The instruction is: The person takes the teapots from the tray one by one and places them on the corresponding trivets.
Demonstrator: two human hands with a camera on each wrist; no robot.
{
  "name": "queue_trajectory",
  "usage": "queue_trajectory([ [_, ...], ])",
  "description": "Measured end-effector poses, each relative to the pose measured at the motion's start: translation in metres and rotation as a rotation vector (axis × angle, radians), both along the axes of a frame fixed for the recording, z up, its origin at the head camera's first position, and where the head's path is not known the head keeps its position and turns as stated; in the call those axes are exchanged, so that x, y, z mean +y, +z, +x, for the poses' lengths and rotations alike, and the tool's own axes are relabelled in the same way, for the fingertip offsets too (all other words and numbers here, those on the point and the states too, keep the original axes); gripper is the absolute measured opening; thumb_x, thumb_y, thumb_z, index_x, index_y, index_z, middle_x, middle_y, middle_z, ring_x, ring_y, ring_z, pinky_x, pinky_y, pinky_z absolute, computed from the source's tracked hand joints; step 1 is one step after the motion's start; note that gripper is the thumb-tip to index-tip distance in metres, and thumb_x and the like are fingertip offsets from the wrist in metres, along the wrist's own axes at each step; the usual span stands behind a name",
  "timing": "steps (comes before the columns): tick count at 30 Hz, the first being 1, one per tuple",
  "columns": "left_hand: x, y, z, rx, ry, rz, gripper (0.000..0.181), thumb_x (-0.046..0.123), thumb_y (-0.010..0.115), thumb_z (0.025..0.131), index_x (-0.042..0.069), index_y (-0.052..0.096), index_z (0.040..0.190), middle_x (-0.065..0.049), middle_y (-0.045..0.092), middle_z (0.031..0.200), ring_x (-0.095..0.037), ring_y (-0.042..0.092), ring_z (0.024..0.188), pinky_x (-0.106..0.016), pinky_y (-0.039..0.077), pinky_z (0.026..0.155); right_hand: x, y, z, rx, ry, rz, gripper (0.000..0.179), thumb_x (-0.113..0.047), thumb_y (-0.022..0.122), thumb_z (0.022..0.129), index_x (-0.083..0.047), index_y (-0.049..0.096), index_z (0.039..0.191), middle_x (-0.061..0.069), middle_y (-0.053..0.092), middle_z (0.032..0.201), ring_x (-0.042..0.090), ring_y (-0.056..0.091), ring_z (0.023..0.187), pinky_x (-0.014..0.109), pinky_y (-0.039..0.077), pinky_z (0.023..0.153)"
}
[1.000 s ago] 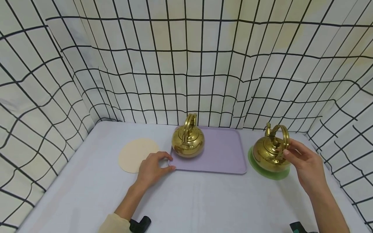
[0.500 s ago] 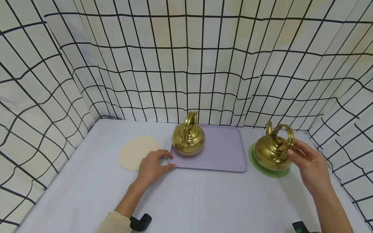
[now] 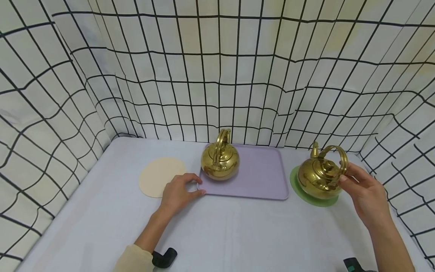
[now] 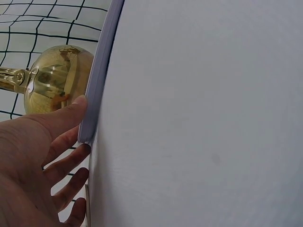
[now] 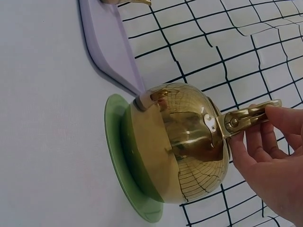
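Observation:
At the right, a brass kettle (image 3: 318,178) sits on a round green mat (image 5: 119,156), its spout pointing to the back. My right hand (image 3: 366,197) holds its arched handle (image 5: 248,118) between thumb and fingers. A second brass kettle (image 3: 220,160) stands on the left part of a lilac tray (image 3: 261,173). Around the tray's front left corner, the thumb and forefinger of my left hand (image 3: 179,193) grip its rim; the other fingers are loosely bent beside it in the left wrist view. Whether the right kettle's base fully touches the mat I cannot tell.
A round cream mat (image 3: 159,175) lies left of the tray, partly behind my left hand. Black wire grid (image 3: 227,81) encloses the back and sides of the white-covered table (image 3: 238,234). Dark wrist mounts (image 3: 164,258) sit on both arms.
The right kettle's handle has swung to the right with my right hand, and the kettle has shifted or turned slightly on its mat. My left hand stays on the tray corner.

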State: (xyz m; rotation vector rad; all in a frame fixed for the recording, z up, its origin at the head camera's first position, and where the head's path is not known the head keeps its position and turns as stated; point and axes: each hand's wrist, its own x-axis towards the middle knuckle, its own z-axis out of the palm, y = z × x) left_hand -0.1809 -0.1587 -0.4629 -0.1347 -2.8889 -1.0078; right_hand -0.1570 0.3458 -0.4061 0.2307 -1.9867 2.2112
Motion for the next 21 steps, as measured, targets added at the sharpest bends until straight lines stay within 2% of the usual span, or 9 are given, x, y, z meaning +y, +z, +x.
queue_trajectory([
  [11,0.0015,0.0001,-0.0015,0.003,-0.004,0.005,0.028,0.034,0.088,0.083,0.024,0.078,0.107,0.000,0.077,0.124,-0.034,0.065,0.128,-0.057,0.052,0.104,0.0048,0.0023,0.0006,-0.070,-0.014,0.039,0.048,0.002,0.060,0.102,-0.006,0.055,0.148,-0.006,0.061,0.133,0.001,0.063,0.119,0.010,0.054,0.093],
  [21,0.0006,0.0026,0.0000,-0.013,0.007,-0.010,0.028,0.034,0.087,0.083,0.024,0.077,0.107,0.000,0.077,0.124,-0.034,0.065,0.127,-0.058,0.051,0.103,0.0030,0.0029,0.0004,-0.046,-0.031,0.061,0.041,0.002,0.059,0.102,-0.006,0.059,0.143,-0.006,0.060,0.131,0.001,0.063,0.118,0.009,0.053,0.094],
])
